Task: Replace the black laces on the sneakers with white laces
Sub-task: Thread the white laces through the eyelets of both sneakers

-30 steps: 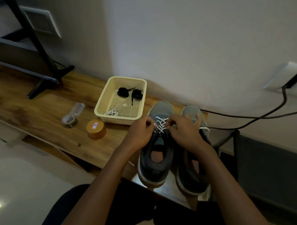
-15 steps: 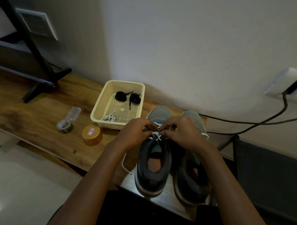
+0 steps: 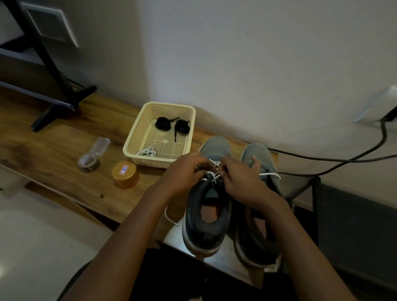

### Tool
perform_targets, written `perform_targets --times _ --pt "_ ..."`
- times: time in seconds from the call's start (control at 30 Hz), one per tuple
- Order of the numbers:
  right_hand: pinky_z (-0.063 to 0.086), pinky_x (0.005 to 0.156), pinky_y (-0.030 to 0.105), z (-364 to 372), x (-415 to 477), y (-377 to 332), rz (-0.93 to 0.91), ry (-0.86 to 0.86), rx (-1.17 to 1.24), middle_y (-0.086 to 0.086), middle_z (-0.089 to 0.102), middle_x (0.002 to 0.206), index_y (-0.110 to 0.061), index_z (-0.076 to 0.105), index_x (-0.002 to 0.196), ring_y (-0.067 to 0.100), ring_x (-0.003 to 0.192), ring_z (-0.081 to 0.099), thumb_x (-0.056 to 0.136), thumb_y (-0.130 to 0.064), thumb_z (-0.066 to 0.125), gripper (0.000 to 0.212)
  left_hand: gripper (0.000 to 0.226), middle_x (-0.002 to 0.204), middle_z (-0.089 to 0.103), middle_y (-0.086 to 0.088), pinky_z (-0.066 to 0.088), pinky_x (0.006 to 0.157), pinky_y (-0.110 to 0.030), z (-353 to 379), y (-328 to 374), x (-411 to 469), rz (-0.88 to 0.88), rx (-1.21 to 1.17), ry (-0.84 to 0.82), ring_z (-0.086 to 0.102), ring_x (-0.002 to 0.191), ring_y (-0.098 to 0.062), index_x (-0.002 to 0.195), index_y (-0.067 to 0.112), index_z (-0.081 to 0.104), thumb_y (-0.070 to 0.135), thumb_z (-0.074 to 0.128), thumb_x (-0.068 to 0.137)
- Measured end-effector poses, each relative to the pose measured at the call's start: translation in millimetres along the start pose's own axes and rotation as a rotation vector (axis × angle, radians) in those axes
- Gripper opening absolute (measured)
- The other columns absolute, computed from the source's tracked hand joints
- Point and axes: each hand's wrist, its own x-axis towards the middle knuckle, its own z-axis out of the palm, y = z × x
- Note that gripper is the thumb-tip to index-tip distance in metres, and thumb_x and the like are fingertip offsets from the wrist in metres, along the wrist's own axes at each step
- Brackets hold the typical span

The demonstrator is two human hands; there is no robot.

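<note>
Atop the wooden bench (image 3: 58, 150), grey sneaker (image 3: 204, 229) crisscrossed with white lace (image 3: 213, 175), left hand (image 3: 182, 173) and right hand (image 3: 241, 182) pinching it.

Forearms extended forward; left hand (image 3: 182, 173), right hand (image 3: 242, 182) nearly touching, fingers (image 3: 227, 166) pinching white lace (image 3: 213, 175).

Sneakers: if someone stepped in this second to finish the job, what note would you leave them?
Left hand and right hand both pinch the white lace at the top eyelets of the left sneaker.
Both black laces lie coiled in the basket, with a spare white lace.
Done: black laces out, left sneaker nearly laced.
Left: finish it, then probably lace the right sneaker; its eyelets are hidden by the hand.
</note>
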Motion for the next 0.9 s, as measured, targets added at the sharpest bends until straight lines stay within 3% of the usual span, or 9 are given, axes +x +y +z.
perform_targets --times 0.13,0.4,0.5,0.57,0.67,0.77,0.9 --pt "-0.001 0.113 0.046 -5 -2 -2 0.023 -0.001 -0.03 -0.004 0.054 0.086 -0.016 0.049 0.092 0.019 0.094 0.053 0.094 -0.012 0.04 0.011 0.022 0.108 0.063 -0.007 0.038 0.079 -0.02 2 -2 1 0.016 0.018 -0.002 0.058 0.1 -0.02 0.107 0.012 0.07 0.005 0.063 0.086" --pt "0.007 0.11 0.042 -2 -5 -1 0.057 0.037 -0.045 -0.005 0.054 0.081 -0.021 0.043 0.088 0.02 0.091 0.056 0.094 -0.012 0.039 0.011 0.021 0.107 0.062 -0.005 0.033 0.074 -0.016 5 -6 1 0.063 0.049 -0.014 0.054 0.094 -0.013 0.107 0.011 0.068 0.007 0.062 0.088" --pt "0.027 0.104 0.042 -5 -1 6 0.082 0.146 0.009 -0.001 0.063 0.084 -0.02 0.055 0.089 0.025 0.091 0.059 0.092 -0.015 0.045 0.012 0.017 0.102 0.063 -0.003 0.038 0.076 -0.02 2 -9 1 0.061 0.003 -0.015 0.056 0.095 -0.015 0.103 0.012 0.07 0.008 0.061 0.088" --pt "0.04 0.095 0.045 -9 4 12 0.089 0.207 0.09 0.002 0.068 0.09 -0.02 0.065 0.092 0.027 0.092 0.061 0.089 -0.014 0.053 0.013 0.017 0.096 0.059 0.004 0.037 0.072 -0.016 0 -9 1 0.05 -0.028 -0.023 0.054 0.091 -0.012 0.102 0.015 0.071 0.009 0.061 0.089" --pt "0.042 0.093 0.048 -6 7 13 0.02 0.152 0.098 0.0 0.07 0.099 -0.022 0.07 0.101 0.023 0.094 0.062 0.086 -0.015 0.06 0.019 0.016 0.091 0.054 0.008 0.034 0.066 -0.007 -1 -7 2 0.039 -0.043 -0.017 0.051 0.085 -0.006 0.1 0.016 0.073 0.011 0.064 0.088" --pt "0.04 0.095 0.045 1 8 11 -0.031 0.137 0.033 -0.001 0.069 0.105 -0.021 0.071 0.099 0.022 0.097 0.06 0.087 -0.014 0.058 0.02 0.012 0.089 0.055 0.008 0.038 0.067 -0.013 2 -5 3 0.033 -0.038 -0.008 0.054 0.083 -0.007 0.096 0.015 0.072 0.012 0.066 0.086" --pt "0.033 0.094 0.037 1 8 9 -0.026 0.161 -0.004 -0.001 0.068 0.098 -0.017 0.067 0.094 0.02 0.094 0.058 0.088 -0.014 0.054 0.015 0.004 0.096 0.055 0.004 0.046 0.08 -0.029 7 -5 3 0.003 -0.042 -0.034 0.056 0.091 -0.014 0.094 0.015 0.063 0.014 0.06 0.091"
